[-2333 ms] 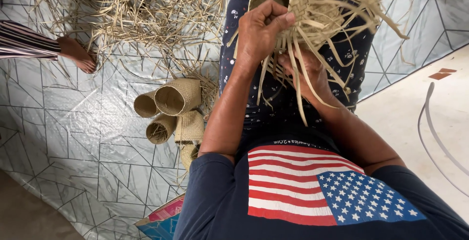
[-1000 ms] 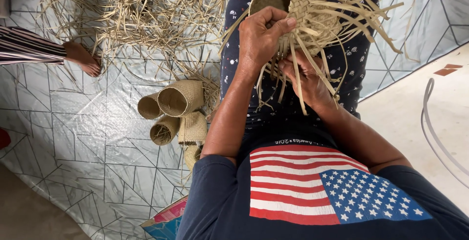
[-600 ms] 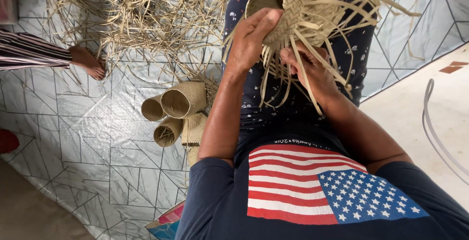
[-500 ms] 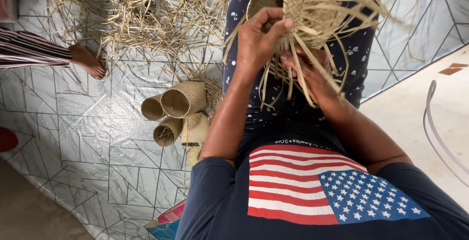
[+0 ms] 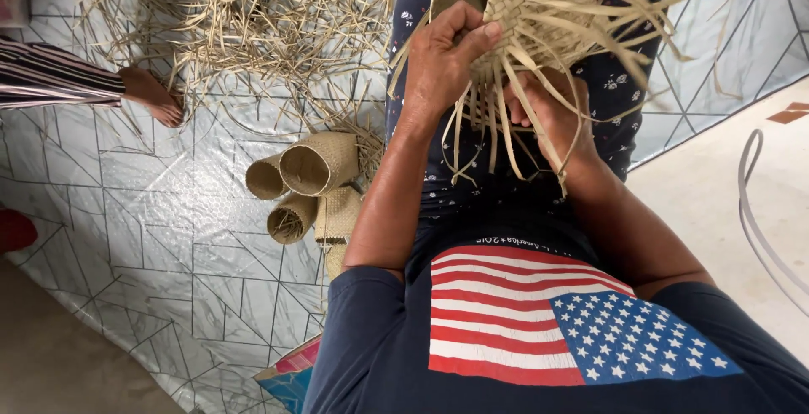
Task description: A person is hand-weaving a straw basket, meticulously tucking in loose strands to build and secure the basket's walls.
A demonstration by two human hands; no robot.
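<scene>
Nearest the camera is the person's dark shirt with a flag print, and beside its left edge the corner of a colourful flat thing lies on the pale mat with thin geometric lines. A little farther, on the mat to the left of the person's left forearm, a cluster of small finished woven tubes lies on its side, touching one another. Above the lap, the right hand sits under a half-made woven basket, its fingers curled in among the hanging loose strips; how firmly they close cannot be told. The left hand is just to its left, thumb and fingers pinched together on the basket's woven edge. The basket is held over the person's patterned dark trousers, loose straw ends fanning out to the right. Farther left, another person's bare foot rests on the mat. At the far side lies a heap of loose straw strips.
</scene>
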